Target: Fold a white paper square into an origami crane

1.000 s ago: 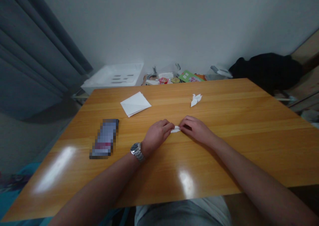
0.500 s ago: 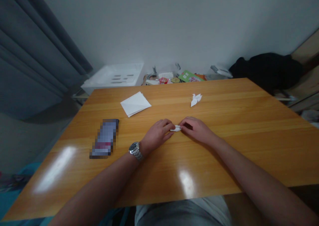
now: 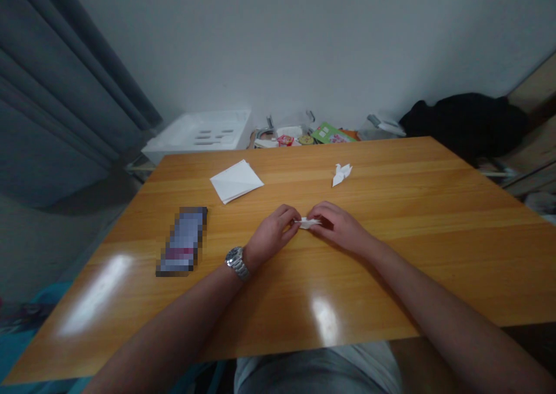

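Note:
Between my two hands, just over the middle of the wooden table (image 3: pixel 278 289), is a small piece of folded white paper (image 3: pixel 309 223). My left hand (image 3: pixel 274 232), with a metal watch (image 3: pixel 237 262) on its wrist, pinches the left end of the paper. The fingers and thumb of my right hand (image 3: pixel 336 223) close around its right part. Farther back on the right lies a folded paper crane (image 3: pixel 341 175). A few white paper sheets (image 3: pixel 237 182) are stacked at the back left.
A phone (image 3: pixel 185 240), blurred out, lies on the left of the table. Beyond the far edge are a white plastic tray (image 3: pixel 174 134), a green booklet (image 3: pixel 329 132) and other small items. A black cloth heap (image 3: pixel 469 121) sits at the back right.
My right hand has shifted slightly left along the folded paper, and my left fingertips have drawn back to its left end. More of the paper's middle shows.

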`<state>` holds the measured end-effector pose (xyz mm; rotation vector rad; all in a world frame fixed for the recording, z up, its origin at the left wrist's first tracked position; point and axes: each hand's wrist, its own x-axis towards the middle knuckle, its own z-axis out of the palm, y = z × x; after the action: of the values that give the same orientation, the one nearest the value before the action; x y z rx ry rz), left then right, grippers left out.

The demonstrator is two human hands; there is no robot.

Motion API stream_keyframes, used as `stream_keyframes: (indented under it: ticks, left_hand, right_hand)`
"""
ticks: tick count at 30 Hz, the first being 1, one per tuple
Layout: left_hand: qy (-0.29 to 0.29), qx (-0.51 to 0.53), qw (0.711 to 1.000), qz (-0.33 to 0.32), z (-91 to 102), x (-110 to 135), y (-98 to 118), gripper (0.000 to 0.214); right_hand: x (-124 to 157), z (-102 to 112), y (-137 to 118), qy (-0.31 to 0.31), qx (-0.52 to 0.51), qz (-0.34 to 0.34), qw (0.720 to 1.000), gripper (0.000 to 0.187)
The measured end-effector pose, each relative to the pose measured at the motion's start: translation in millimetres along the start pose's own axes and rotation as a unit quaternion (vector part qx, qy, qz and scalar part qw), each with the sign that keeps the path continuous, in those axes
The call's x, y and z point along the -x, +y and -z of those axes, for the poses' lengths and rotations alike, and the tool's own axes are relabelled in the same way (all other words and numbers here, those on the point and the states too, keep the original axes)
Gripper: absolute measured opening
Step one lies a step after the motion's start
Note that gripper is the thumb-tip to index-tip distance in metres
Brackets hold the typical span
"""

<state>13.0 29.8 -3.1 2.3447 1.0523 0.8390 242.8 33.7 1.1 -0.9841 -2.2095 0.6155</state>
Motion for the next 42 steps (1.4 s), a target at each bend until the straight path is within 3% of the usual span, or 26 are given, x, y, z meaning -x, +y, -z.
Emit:
stream_keyframes:
  ticks: [16, 29, 42]
  left_hand:
    - [-0.019, -0.113, 0.993, -0.012, -3.2, -4.2, -4.5, 0.010]
    - [-0.084, -0.227, 0.965, -0.106, 0.2, 2.5, 5.4, 0.023]
    - [-0.095, -0.241, 0.964, -0.055, -1.8, 7.8, 13.2, 0.040]
  right_hand:
    - [-2.8, -11.2, 12.7, 0.014, 0.040, 0.006, 0.999, 0.009]
    - [4.5, 1.9, 17.5, -0.050, 0.151, 0.051, 0.986, 0.020]
    - [6.7, 6.9, 17.7, -0.080, 0.186, 0.021, 0.979, 0.043]
